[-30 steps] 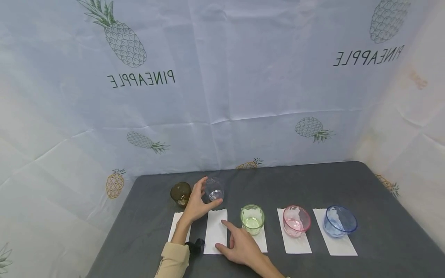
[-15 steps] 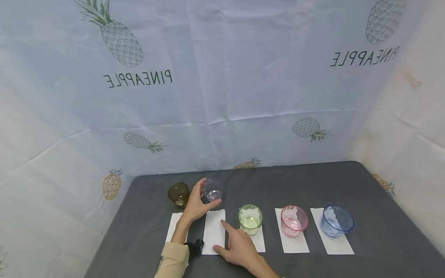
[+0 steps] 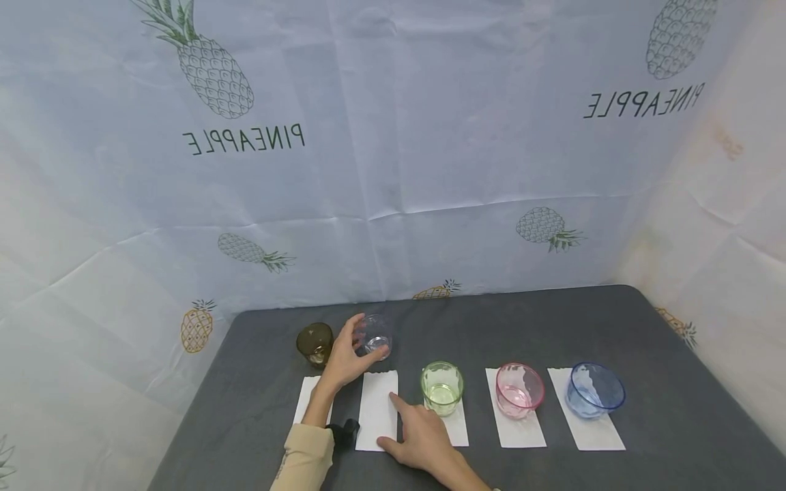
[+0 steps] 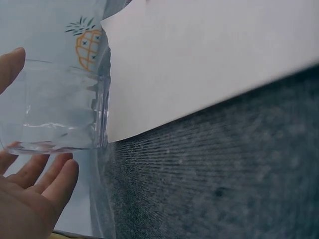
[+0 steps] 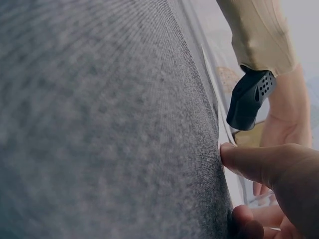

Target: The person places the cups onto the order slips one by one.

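Note:
In the head view my left hand (image 3: pixel 348 354) is curled round a clear glass cup (image 3: pixel 376 337), thumb on the near right side. The left wrist view shows fingertips against one side of the clear cup (image 4: pixel 60 109) and the thumb by the other. My right hand (image 3: pixel 424 436) rests over a white paper strip (image 3: pixel 374 409), index finger and thumb spread apart on its right edge. In the right wrist view its thumb (image 5: pixel 254 162) touches the strip's edge; the other fingers are partly hidden.
A brown glass cup (image 3: pixel 316 344) stands left of my left hand, behind another paper strip (image 3: pixel 307 395). Green (image 3: pixel 442 389), pink (image 3: pixel 520 391) and blue (image 3: pixel 595 391) cups stand on paper strips to the right. A printed pineapple cloth (image 3: pixel 430 170) hangs behind the grey table (image 3: pixel 503 327).
My left thumb has closed in slightly toward the clear glass cup. My right hand has stayed nearly still on the paper strip. The head view shifted a little.

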The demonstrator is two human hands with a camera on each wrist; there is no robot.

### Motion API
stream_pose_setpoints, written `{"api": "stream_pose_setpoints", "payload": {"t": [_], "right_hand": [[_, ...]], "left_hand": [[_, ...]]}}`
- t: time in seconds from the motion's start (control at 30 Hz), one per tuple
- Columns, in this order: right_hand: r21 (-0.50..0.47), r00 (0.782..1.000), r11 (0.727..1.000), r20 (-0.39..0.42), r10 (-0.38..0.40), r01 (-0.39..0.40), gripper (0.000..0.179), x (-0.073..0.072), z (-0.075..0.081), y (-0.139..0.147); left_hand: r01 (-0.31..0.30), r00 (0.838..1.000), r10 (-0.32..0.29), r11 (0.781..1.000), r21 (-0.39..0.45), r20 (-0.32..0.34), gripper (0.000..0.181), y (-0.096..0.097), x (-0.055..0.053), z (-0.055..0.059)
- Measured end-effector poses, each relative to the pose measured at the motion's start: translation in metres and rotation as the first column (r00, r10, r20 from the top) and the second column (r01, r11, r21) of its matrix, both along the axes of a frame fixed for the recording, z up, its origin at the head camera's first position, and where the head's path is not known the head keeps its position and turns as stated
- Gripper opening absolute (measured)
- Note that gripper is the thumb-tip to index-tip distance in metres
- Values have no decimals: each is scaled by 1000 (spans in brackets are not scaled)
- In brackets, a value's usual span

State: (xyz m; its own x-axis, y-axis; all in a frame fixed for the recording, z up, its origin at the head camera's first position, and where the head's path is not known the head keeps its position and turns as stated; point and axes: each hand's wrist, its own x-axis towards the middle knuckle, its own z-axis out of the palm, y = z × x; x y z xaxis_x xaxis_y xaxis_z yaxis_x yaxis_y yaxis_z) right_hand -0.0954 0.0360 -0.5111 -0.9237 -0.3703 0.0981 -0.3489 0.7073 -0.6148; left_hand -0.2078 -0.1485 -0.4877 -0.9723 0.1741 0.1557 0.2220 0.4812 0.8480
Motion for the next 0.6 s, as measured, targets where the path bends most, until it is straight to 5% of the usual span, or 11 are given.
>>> {"api": "stream_pose_setpoints", "payload": {"t": [0.6], "right_hand": [[3, 999, 999, -1, -37, 37, 74, 0, -2, 0]], "left_hand": [[-49, 998, 50, 999, 18, -40, 84, 3, -4, -5]]}}
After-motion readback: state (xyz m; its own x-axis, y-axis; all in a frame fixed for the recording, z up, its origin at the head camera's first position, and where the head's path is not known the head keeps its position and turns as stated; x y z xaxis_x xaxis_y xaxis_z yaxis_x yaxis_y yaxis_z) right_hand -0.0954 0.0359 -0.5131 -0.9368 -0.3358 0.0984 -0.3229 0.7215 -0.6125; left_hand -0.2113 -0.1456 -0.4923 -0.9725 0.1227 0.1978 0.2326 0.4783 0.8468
